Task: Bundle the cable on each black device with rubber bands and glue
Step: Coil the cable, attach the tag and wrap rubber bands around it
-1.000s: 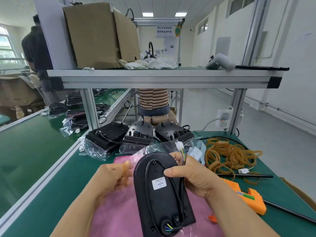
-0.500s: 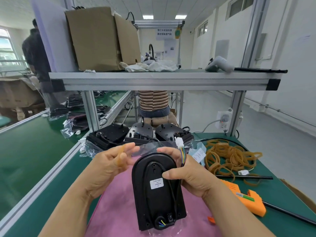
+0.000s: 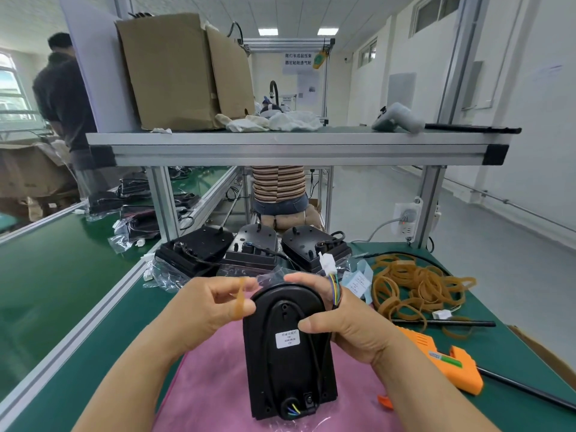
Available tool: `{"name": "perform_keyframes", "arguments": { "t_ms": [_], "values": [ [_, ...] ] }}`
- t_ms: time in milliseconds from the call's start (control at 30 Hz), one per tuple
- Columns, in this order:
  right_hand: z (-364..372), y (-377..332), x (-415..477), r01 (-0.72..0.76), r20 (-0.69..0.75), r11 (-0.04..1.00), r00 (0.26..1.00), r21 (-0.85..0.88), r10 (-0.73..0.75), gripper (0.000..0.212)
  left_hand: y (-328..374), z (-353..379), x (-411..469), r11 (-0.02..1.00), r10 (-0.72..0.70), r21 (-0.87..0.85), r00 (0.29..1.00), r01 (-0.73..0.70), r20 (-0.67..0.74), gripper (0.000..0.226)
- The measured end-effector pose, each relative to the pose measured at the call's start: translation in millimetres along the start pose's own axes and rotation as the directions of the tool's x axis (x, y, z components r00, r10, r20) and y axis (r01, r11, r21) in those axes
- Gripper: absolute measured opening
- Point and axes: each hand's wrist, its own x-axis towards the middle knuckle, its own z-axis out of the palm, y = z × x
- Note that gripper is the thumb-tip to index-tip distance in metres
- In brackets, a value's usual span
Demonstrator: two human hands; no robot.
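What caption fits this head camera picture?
Right hand grips a black plastic device while the left hand pinches a tan rubber band beside it.

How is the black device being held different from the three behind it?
The held device is gripped by the right hand, tilted up; the three devices lie on the table, untouched. The held device shows a white label; no label shows on the three. All are black.

Cardboard box [image 3: 174, 73] and white cloths [image 3: 293, 120] on the shelf [image 3: 280, 148]

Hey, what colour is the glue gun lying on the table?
The glue gun is orange with a green label, clearest in the head view.
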Motion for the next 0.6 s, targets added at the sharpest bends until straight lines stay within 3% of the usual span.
{"name": "perform_keyframes", "arguments": {
  "t_ms": [167,433,600],
  "values": [
    [-2,1,0,0.012,-0.02,1.0,1.0,-0.016,-0.012,0.063,5,5,-3,0.982,0.005,0.191,1.0,-0.011,0.029,0.066],
    [-5,4,-4,0.036,-0.021,0.999,0.999,-0.011,-0.036,0.064,17,22,-6,0.992,0.035,0.122,0.999,-0.034,-0.007,0.043],
    [-7,6,-2,0.023,-0.015,1.0,1.0,0.006,-0.023,0.065,26,32,-6,0.96,0.093,0.264,0.996,-0.094,0.017,0.036]
  ]
}}
